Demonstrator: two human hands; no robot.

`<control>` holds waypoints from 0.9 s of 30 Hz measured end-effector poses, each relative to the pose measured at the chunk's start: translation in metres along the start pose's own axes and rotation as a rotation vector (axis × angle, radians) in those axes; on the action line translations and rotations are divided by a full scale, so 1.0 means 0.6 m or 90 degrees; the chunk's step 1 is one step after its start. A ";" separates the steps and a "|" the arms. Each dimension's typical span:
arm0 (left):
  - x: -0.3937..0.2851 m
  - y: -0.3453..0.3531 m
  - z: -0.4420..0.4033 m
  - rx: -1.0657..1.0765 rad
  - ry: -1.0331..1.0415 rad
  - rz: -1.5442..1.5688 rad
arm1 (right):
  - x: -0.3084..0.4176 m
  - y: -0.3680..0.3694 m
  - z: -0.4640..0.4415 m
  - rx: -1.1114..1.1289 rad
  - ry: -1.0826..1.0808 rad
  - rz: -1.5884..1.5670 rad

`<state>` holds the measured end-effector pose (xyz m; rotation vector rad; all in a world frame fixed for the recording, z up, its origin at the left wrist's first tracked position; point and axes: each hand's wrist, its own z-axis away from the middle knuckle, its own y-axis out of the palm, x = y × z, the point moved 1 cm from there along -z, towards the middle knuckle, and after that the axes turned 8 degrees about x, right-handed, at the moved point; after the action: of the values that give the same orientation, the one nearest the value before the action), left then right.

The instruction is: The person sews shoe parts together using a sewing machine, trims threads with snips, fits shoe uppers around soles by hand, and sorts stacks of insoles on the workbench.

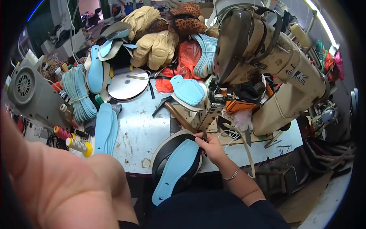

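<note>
My left hand is raised very close to the camera, its palm large at the lower left; its fingers are cut off or too near to make out. At the table's front edge, my right hand is closed on the edge of a black and beige shoe piece. A slim dark tool, perhaps small scissors, shows at the same fingers. A light blue insole lies on the shoe piece, reaching over my lap.
A large beige sewing machine stands at the right. A hammer lies behind the shoe piece. Blue insole stacks, thread spools, a white disc and beige padded pieces crowd the left and back.
</note>
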<state>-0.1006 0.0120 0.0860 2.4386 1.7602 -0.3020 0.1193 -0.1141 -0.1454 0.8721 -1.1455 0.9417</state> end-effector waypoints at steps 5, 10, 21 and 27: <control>0.006 -0.003 -0.008 0.019 0.004 -0.005 | -0.008 -0.002 -0.005 0.004 0.017 -0.019; 0.001 -0.003 -0.001 -0.002 -0.011 -0.014 | -0.007 0.006 -0.002 -0.013 0.014 -0.018; 0.012 0.062 -0.023 0.043 -0.089 0.011 | -0.009 0.012 0.000 -0.011 0.027 0.027; -0.017 0.025 0.017 0.153 -0.121 0.067 | 0.002 0.009 0.007 0.039 -0.022 -0.046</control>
<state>-0.0907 -0.0044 0.0780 2.5495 1.5909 -0.7461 0.1129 -0.1160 -0.1432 0.9763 -1.1120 0.9090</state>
